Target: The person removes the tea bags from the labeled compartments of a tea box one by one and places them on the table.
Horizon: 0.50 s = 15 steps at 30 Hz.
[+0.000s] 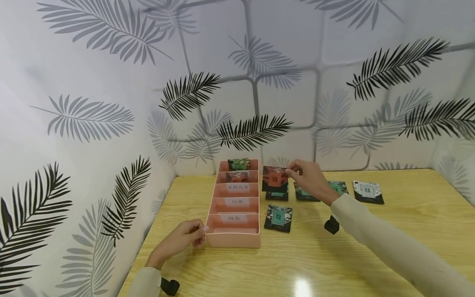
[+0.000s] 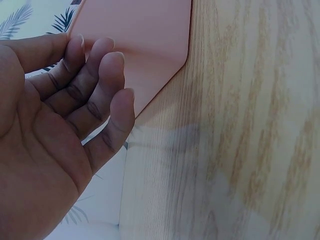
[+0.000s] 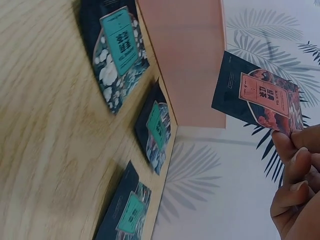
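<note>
My right hand pinches a black tea bag packet with a red label by one edge. In the right wrist view that packet is held up beside the pink divider box. My left hand is at the near left corner of the pink box, thumb and forefinger pinching its rim, other fingers loosely curled outside. Labelled compartments run from front to back in the box. A green packet sits in the rearmost one and a red packet in the one before it.
Right of the box, a teal-label packet lies on the wooden table. Another teal-label packet shows partly beneath the held one. Two more lie around the right forearm, and a white-label packet farther right. A leaf-patterned wall covering stands behind.
</note>
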Each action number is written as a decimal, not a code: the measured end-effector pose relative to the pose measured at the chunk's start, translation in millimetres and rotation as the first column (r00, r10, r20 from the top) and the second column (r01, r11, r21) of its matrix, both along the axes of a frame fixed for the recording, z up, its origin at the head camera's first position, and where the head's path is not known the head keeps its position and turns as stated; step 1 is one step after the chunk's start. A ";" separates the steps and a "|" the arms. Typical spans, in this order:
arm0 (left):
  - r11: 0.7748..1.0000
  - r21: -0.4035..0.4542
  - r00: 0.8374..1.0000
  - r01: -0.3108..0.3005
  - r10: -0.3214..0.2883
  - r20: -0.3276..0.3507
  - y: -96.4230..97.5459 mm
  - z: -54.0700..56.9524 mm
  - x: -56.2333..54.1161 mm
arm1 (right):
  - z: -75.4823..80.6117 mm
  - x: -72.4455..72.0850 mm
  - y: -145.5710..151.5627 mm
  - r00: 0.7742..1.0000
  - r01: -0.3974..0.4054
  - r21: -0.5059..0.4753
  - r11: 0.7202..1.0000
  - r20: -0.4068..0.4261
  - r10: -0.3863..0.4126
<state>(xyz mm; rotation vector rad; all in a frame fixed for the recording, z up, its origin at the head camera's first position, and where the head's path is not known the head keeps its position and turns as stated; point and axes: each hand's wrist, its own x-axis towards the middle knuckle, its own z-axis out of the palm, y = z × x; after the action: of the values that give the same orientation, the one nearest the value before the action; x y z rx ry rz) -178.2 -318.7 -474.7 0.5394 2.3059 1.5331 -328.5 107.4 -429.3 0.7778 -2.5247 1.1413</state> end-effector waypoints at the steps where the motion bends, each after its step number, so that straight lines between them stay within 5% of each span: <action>1: 1.000 -0.001 1.000 0.001 -0.001 -0.001 0.2 0.3 0.1 | -0.7 1.5 1.9 1.000 0.006 0.010 1.000 0.000 -0.006; 15: 1.000 -0.005 1.000 0.003 -0.003 0.000 2.6 1.8 1.2 | -14.0 16.8 28.8 0.998 0.049 0.051 0.998 -0.041 -0.047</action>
<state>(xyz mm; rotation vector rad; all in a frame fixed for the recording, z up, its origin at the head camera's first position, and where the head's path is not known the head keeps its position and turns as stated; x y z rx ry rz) -177.0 -316.0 -472.9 0.5411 2.3077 1.5256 -311.7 136.2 -443.3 0.7407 -2.5353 1.0390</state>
